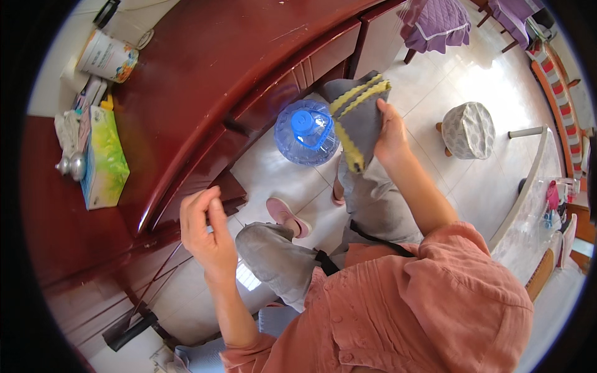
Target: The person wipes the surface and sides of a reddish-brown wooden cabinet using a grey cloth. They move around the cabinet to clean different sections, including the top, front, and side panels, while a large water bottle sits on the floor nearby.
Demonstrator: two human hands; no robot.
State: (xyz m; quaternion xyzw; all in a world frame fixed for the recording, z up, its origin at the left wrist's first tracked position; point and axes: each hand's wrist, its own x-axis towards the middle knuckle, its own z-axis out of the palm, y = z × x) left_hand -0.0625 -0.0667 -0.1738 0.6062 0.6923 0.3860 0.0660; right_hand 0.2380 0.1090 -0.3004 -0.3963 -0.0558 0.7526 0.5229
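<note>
Folded grey cloth (362, 121) with yellow scalloped edging is gripped in my right hand (393, 132), raised above my lap. My thumb lies along the cloth's right side, and the other fingers are mostly hidden. Just left of the cloth, on the floor, stands a large clear-blue water bottle (289, 143) with a blue cap and handle. My left hand (210, 239) hangs in the air beside the dark red cabinet's edge. Its fingers are loosely bent, a gap shows between them and the thumb, and I see nothing in it.
On the red cabinet top (205, 68) are a green-yellow tissue box (104, 158) and a white printed tub (109, 56). A cloth-covered stool (469, 130) stands to the right, with a purple-covered seat (438, 25) farther off. A transparent-covered table (519, 217) borders my right side.
</note>
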